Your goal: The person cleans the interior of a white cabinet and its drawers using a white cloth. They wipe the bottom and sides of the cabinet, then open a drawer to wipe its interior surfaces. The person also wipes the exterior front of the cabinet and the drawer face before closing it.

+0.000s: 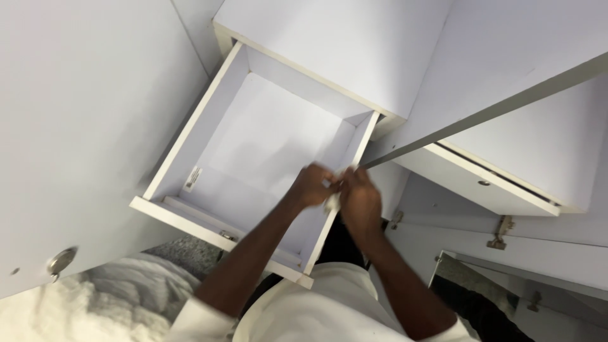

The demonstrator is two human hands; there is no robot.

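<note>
Indistinctly, small blurred object (pixel 332 201) between hands (pixel 339 193)

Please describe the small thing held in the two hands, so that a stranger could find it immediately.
Find the open white drawer. At its right side wall the left hand and right hand meet. The small pale object pinched between them is the only loose thing there; its kind cannot be told.

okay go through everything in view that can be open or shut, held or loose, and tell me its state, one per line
White drawer: pulled open, inside bare.
Cabinet door: swung open.
Small white object: held between both hands, blurred.
Left hand: closed on the object.
Right hand: closed on the object.
</note>
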